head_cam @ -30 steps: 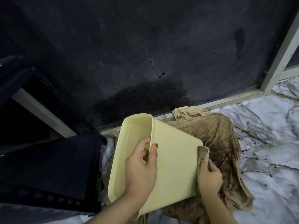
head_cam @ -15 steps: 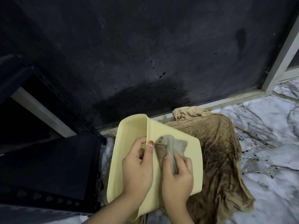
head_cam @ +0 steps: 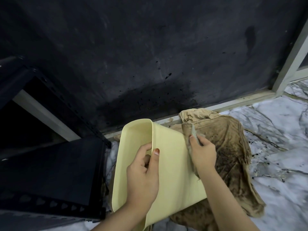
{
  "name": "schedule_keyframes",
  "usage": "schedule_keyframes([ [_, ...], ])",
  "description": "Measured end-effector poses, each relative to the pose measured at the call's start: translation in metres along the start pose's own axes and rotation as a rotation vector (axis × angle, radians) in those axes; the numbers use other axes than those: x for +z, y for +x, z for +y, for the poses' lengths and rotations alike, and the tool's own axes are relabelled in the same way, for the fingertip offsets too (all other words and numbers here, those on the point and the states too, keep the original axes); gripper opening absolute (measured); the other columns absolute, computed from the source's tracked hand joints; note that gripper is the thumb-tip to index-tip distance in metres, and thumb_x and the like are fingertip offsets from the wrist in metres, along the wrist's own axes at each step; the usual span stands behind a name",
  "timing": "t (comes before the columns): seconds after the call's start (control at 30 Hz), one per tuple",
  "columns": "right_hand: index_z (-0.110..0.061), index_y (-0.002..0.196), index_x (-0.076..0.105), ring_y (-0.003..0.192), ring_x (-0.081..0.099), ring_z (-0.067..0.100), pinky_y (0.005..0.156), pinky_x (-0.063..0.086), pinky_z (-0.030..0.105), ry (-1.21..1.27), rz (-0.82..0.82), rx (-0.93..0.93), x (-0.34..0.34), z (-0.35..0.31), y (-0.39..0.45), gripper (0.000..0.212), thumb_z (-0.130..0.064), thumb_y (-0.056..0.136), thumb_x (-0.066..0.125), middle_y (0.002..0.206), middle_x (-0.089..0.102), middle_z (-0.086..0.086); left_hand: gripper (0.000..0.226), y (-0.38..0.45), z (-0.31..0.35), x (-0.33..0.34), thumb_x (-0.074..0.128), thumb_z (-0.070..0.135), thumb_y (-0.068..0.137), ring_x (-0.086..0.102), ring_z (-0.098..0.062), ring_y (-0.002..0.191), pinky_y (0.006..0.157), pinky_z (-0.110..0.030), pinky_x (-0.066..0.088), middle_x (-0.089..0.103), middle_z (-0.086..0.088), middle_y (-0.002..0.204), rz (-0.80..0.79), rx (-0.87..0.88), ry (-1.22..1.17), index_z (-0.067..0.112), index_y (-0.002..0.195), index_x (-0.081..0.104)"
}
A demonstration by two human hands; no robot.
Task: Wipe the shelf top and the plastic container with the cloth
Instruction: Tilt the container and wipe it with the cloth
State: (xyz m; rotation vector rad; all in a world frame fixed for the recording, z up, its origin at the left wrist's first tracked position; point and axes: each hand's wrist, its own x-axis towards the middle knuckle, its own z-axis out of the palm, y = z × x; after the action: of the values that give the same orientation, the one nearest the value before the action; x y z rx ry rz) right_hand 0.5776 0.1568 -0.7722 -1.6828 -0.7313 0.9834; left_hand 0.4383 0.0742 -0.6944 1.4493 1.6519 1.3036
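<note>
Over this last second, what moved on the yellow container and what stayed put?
The right hand swept the small cloth from the container's right edge to mid-panel, then back up to its upper right edge. The left hand kept its grip on the plastic container; the brown rag on the floor stayed.

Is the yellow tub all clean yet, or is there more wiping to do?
Not finished. The left hand grips the yellow container by its rim, and the right hand presses the cloth at its far edge. Its outside looks clean. The dark shelf shows no sign of wiping either way.
</note>
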Motion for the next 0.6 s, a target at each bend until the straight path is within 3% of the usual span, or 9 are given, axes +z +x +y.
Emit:
schedule_keyframes([
  [0.17, -0.014, 0.12, 0.062, 0.11, 0.056, 0.032, 0.081, 0.04, 0.032, 0.017, 0.069, 0.129, -0.018, 0.045, 0.017, 0.042, -0.037, 0.085, 0.057, 0.123, 0.062, 0.013, 0.013, -0.002, 0.001, 0.001, 0.051, 0.036, 0.088, 0.041, -0.011, 0.045, 0.044, -0.025, 0.034, 0.056, -0.015, 0.056, -0.017, -0.029, -0.014, 0.042, 0.089, 0.063],
  [0.3, -0.014, 0.124, 0.059, 0.109, 0.056, 0.036, 0.089, 0.043, 0.039, 0.033, 0.118, 0.192, -0.029, 0.074, 0.008, 0.042, -0.034, 0.088, 0.054, 0.122, 0.062, 0.017, 0.013, 0.0, 0.003, 0.003, 0.05, 0.038, 0.087, 0.044, -0.011, 0.047, 0.046, -0.027, 0.035, 0.058, -0.008, 0.054, -0.033, -0.051, -0.034, 0.04, 0.09, 0.062],
  [0.47, -0.011, 0.125, 0.058, 0.112, 0.052, 0.039, 0.094, 0.04, 0.042, 0.031, 0.192, 0.289, -0.035, 0.1, -0.022, 0.042, -0.034, 0.091, 0.051, 0.126, 0.057, 0.02, 0.014, 0.002, 0.007, 0.006, 0.049, 0.033, 0.091, 0.058, -0.01, 0.057, 0.054, -0.025, 0.047, 0.069, 0.004, 0.068, -0.076, -0.085, -0.059, 0.04, 0.096, 0.06],
  [0.6, -0.011, 0.123, 0.059, 0.116, 0.049, 0.038, 0.101, 0.037, 0.043, 0.038, 0.267, 0.317, -0.026, 0.099, -0.058, 0.041, -0.033, 0.088, 0.054, 0.125, 0.055, 0.021, 0.026, 0.009, 0.013, 0.008, 0.046, 0.021, 0.095, 0.067, -0.006, 0.089, 0.077, -0.027, 0.054, 0.072, 0.013, 0.097, -0.149, -0.104, -0.08, 0.035, 0.115, 0.055],
])
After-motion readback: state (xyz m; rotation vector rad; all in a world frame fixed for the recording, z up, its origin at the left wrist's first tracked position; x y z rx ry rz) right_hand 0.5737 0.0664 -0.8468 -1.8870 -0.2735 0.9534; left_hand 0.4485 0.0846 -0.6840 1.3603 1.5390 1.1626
